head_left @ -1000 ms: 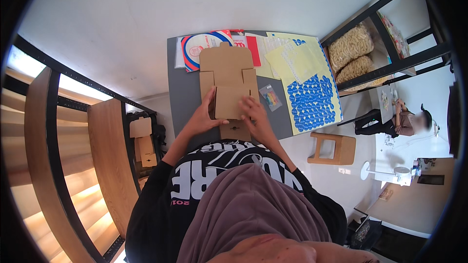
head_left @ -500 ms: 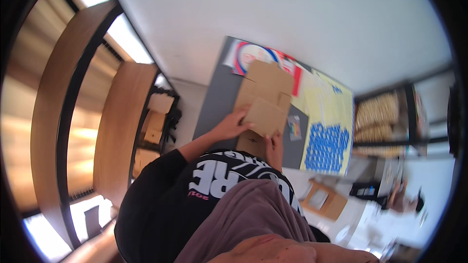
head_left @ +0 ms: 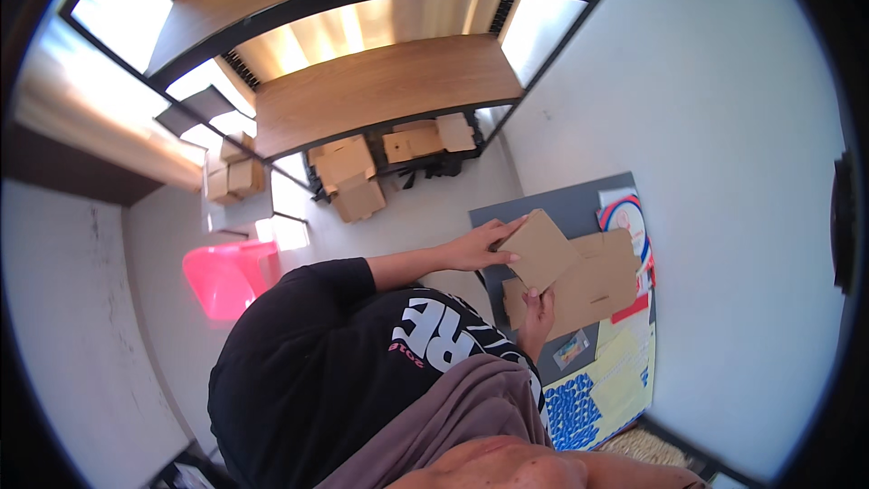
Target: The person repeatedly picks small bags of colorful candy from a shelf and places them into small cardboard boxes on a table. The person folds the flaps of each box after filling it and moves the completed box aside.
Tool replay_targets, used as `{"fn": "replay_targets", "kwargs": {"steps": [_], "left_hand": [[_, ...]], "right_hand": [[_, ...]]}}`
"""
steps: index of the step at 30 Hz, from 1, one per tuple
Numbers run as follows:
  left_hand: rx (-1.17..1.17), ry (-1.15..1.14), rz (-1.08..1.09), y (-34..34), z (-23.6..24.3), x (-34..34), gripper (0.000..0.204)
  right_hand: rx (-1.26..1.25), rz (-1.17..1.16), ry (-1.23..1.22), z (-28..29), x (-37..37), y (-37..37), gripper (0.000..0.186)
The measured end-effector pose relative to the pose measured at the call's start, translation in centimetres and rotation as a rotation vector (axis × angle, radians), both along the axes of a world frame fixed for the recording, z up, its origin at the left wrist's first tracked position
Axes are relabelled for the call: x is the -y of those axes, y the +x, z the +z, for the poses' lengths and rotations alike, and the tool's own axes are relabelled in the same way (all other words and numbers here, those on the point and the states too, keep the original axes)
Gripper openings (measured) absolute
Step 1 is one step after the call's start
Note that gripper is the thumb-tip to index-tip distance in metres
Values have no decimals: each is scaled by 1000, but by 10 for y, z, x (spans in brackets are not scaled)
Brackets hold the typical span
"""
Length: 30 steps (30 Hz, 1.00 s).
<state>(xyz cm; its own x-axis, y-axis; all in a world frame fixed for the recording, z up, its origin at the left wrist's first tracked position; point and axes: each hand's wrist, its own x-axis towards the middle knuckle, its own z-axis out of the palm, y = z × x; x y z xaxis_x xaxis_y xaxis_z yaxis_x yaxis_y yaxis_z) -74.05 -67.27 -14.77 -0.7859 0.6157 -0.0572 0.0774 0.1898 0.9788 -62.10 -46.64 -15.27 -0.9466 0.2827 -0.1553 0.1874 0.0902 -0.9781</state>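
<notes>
Both hands hold a square brown cardboard box (head_left: 543,249) tilted above the grey table (head_left: 561,206). My left hand (head_left: 484,244) grips its left edge, thumb on the near face and fingers along the upper side. At the lower corner my right hand (head_left: 538,315) pinches the box, thumb in front; its other fingers are partly hidden. Underneath lies an unfolded brown cardboard blank (head_left: 602,276), with slots and flaps, partly covered by the box.
Near my right hand lie a small clear packet (head_left: 570,349) and yellow sheets (head_left: 620,362) with blue round stickers (head_left: 570,412). A red, white and blue print (head_left: 626,217) sits by the wall. Left are wooden shelves (head_left: 389,81), open cartons (head_left: 348,172) and a pink chair (head_left: 226,276).
My view has swung left, bringing the shelves and pink chair into sight. The box has been lifted and turned off the blank, and both hands have moved with it.
</notes>
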Motion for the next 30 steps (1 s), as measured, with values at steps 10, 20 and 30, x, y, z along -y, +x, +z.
{"fn": "replay_targets", "kwargs": {"steps": [10, 20, 30], "left_hand": [[172, -71, 494, 115, -25, 112, 82], [306, 136, 603, 170, -34, 239, 79], [458, 24, 836, 247, -66, 472, 78]], "right_hand": [[37, 508, 190, -14, 82, 1, 55], [108, 634, 206, -23, 209, 24, 56], [441, 694, -362, -80, 457, 52, 56]]}}
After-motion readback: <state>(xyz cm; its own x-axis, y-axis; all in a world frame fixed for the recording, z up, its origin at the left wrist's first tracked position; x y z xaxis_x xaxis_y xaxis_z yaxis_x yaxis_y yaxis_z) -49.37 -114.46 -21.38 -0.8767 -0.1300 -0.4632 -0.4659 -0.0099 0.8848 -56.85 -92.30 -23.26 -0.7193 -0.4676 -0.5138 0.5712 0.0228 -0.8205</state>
